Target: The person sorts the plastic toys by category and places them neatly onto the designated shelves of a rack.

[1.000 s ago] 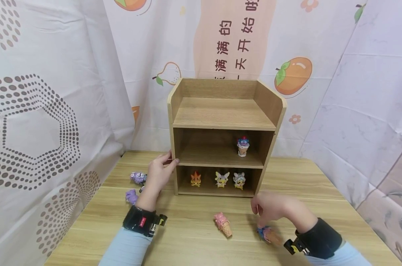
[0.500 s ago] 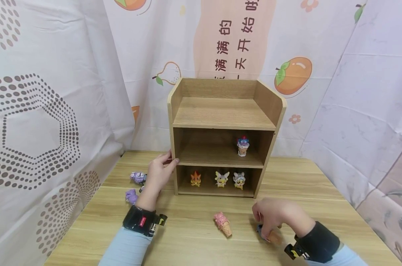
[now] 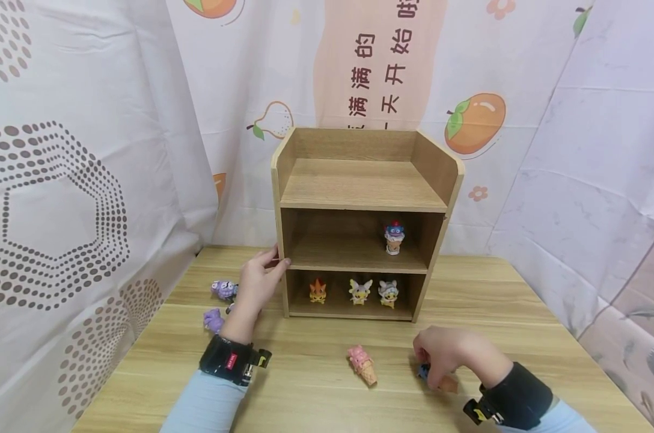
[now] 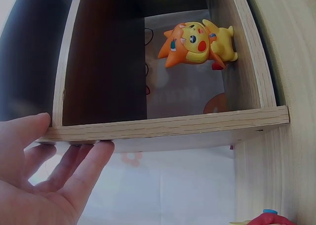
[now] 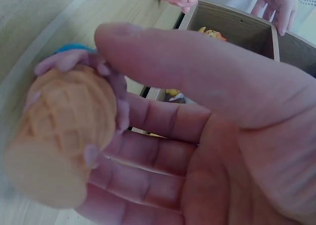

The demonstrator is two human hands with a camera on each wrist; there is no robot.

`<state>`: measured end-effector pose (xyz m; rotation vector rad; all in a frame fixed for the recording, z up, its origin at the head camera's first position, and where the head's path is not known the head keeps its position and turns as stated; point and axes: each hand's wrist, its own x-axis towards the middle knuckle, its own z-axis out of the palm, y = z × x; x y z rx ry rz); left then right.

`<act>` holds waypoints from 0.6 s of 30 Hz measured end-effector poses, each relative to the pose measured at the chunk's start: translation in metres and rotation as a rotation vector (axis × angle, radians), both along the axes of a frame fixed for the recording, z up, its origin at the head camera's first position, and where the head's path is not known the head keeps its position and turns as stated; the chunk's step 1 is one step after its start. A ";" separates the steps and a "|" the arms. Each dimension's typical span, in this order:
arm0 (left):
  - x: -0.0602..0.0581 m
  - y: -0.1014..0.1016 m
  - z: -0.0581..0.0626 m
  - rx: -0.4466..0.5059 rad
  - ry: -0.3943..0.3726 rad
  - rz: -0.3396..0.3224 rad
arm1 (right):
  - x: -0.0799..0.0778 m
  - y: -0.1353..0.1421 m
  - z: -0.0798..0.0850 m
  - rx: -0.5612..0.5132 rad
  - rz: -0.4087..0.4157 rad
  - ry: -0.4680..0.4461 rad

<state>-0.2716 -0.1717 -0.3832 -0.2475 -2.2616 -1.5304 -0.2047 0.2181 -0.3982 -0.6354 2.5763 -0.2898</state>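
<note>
A wooden shelf unit [image 3: 363, 183] stands on the table. My left hand [image 3: 258, 287] holds its left side panel [image 4: 182, 126], thumb on the front edge and fingers along the outer face. On the right of the table, my right hand [image 3: 448, 355] pinches an ice-cream cone figurine [image 5: 69, 131] with a tan waffle cone and a pink and blue top. The hand covers much of that figurine in the head view. A pink ice-cream cone figurine [image 3: 363, 365] lies between the hands. Purple figurines [image 3: 213, 320] lie beside my left forearm.
The middle shelf bears a blue-headed cone figurine [image 3: 394, 238] at its right. On the bottom shelf stand an orange figurine [image 3: 318, 291], a grey-eared one [image 3: 360, 292] and a grey-hooded one [image 3: 388, 294]. Curtains [image 3: 240, 72] hang behind the table.
My right hand has lowered onto the ice-cream cone figurine and its thumb and fingers have come together on it. The left hand stays on the shelf panel.
</note>
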 end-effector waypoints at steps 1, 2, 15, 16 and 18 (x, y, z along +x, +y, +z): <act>0.000 0.000 0.000 -0.003 0.002 0.002 | 0.000 0.000 0.000 -0.004 0.001 -0.001; 0.000 0.000 -0.001 -0.007 0.005 0.004 | 0.001 0.001 0.000 -0.006 -0.002 -0.006; -0.001 -0.001 -0.002 -0.014 0.010 -0.001 | -0.001 0.000 0.000 0.005 -0.046 0.011; -0.002 -0.001 -0.002 -0.015 0.010 -0.002 | -0.001 0.001 0.000 0.003 -0.044 0.014; -0.002 -0.001 -0.002 -0.013 0.010 -0.002 | -0.002 0.001 -0.001 -0.008 -0.037 0.022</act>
